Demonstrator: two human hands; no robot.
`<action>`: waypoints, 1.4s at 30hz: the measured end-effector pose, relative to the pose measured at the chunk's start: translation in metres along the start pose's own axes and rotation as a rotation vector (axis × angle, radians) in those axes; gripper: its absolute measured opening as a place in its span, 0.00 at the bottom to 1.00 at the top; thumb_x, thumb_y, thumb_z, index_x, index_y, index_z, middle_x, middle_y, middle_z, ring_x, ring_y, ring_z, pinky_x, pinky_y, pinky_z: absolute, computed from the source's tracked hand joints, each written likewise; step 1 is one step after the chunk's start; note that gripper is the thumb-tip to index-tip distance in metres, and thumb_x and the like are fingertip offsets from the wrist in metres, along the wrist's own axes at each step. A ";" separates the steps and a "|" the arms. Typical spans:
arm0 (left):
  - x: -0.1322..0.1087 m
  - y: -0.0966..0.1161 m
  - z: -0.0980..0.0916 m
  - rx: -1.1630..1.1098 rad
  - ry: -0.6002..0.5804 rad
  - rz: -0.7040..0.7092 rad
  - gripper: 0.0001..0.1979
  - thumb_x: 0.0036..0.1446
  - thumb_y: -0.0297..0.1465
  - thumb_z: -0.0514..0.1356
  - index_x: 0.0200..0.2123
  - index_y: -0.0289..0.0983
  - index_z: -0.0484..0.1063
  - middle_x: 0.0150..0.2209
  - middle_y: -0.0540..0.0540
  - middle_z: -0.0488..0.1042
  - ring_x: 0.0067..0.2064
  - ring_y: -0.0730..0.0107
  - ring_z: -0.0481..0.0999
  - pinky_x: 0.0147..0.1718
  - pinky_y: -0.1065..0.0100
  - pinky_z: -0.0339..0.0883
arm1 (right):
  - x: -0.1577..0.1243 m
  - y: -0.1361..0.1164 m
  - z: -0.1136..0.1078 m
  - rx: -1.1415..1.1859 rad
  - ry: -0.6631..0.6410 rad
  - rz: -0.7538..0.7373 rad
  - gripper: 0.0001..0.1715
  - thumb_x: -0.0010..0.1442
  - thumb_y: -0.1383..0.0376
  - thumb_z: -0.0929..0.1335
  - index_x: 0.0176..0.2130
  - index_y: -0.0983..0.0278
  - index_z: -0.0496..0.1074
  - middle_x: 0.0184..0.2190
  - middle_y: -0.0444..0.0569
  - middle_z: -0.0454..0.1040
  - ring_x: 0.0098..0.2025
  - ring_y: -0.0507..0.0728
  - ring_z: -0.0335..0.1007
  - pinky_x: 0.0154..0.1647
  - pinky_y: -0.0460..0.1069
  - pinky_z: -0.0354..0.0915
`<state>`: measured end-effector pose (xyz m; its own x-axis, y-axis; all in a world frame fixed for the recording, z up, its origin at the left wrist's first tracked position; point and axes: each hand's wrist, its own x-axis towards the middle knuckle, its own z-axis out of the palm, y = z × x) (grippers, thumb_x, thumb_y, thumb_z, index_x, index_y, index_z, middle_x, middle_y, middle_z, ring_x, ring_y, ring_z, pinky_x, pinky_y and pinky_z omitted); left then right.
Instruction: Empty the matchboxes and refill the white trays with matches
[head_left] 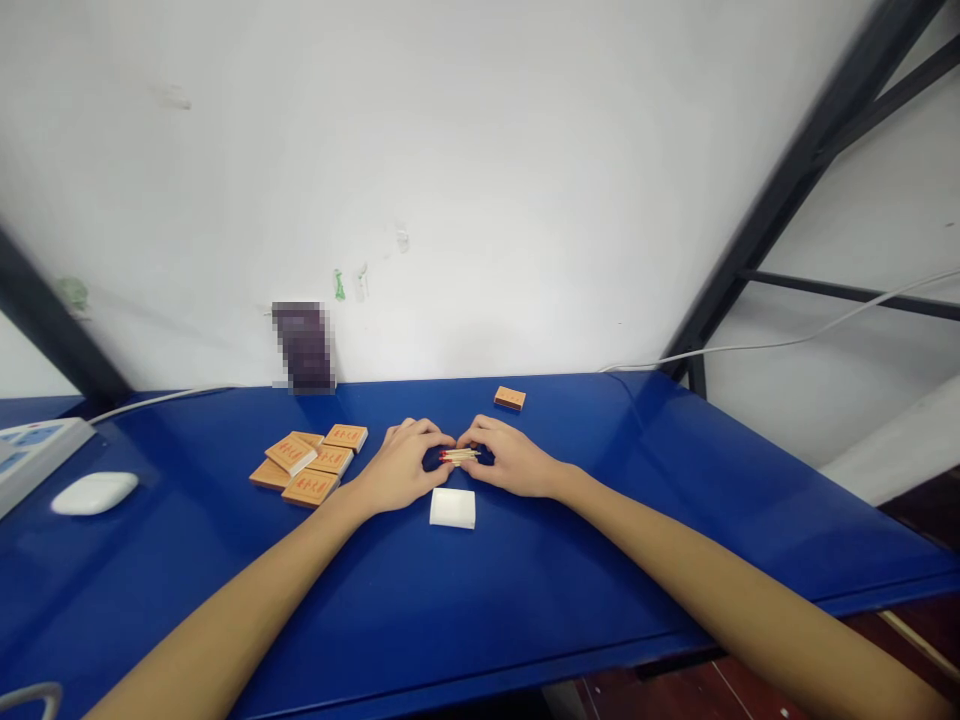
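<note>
Left hand (401,467) and right hand (510,462) both pinch the matches (459,456) by the ends, low over the desk (525,580) just behind the white tray (452,508), boxes (309,464) to the left; best with even grip, sticks parallel, heads one way.

Left hand (401,466), right hand (511,463), fingertips (449,443) together

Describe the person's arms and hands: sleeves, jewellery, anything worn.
Both arms are bare as far as the picture shows: no sleeve on the left forearm or right forearm. The left hand and right hand wear no glove, and no watch, bracelet or ring shows.
</note>
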<state>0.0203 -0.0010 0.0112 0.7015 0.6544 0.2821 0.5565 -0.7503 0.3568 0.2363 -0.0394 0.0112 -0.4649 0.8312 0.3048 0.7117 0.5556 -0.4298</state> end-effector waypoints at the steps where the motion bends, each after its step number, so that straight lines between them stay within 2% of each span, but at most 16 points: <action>1: 0.000 0.000 0.000 0.001 0.003 0.005 0.14 0.63 0.40 0.57 0.48 0.44 0.76 0.46 0.46 0.73 0.49 0.59 0.69 0.52 0.53 0.60 | 0.000 0.000 0.000 -0.001 0.000 -0.002 0.08 0.64 0.61 0.68 0.43 0.61 0.73 0.38 0.48 0.70 0.39 0.56 0.68 0.41 0.52 0.66; 14: 0.001 0.001 0.001 0.009 0.026 0.036 0.10 0.62 0.36 0.59 0.43 0.41 0.76 0.44 0.47 0.76 0.46 0.61 0.71 0.49 0.57 0.63 | 0.001 -0.003 0.000 -0.035 -0.011 0.025 0.12 0.65 0.62 0.67 0.48 0.61 0.75 0.37 0.48 0.69 0.39 0.56 0.68 0.41 0.52 0.66; 22: 0.001 0.001 0.001 0.020 0.048 0.056 0.09 0.62 0.34 0.59 0.42 0.39 0.77 0.41 0.47 0.77 0.44 0.63 0.72 0.47 0.59 0.63 | 0.000 -0.002 0.002 -0.024 0.025 0.013 0.08 0.64 0.65 0.68 0.42 0.63 0.76 0.37 0.48 0.70 0.38 0.55 0.68 0.39 0.50 0.64; 42: 0.002 0.002 -0.002 -0.027 0.083 0.096 0.08 0.61 0.28 0.59 0.40 0.38 0.78 0.37 0.47 0.79 0.41 0.64 0.73 0.41 0.65 0.66 | 0.000 0.001 0.003 0.027 0.046 -0.066 0.11 0.69 0.64 0.65 0.44 0.65 0.75 0.37 0.49 0.71 0.36 0.54 0.67 0.37 0.48 0.64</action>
<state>0.0225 -0.0008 0.0140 0.7116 0.5856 0.3882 0.4751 -0.8081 0.3482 0.2353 -0.0385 0.0085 -0.4848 0.7917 0.3718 0.6657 0.6097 -0.4302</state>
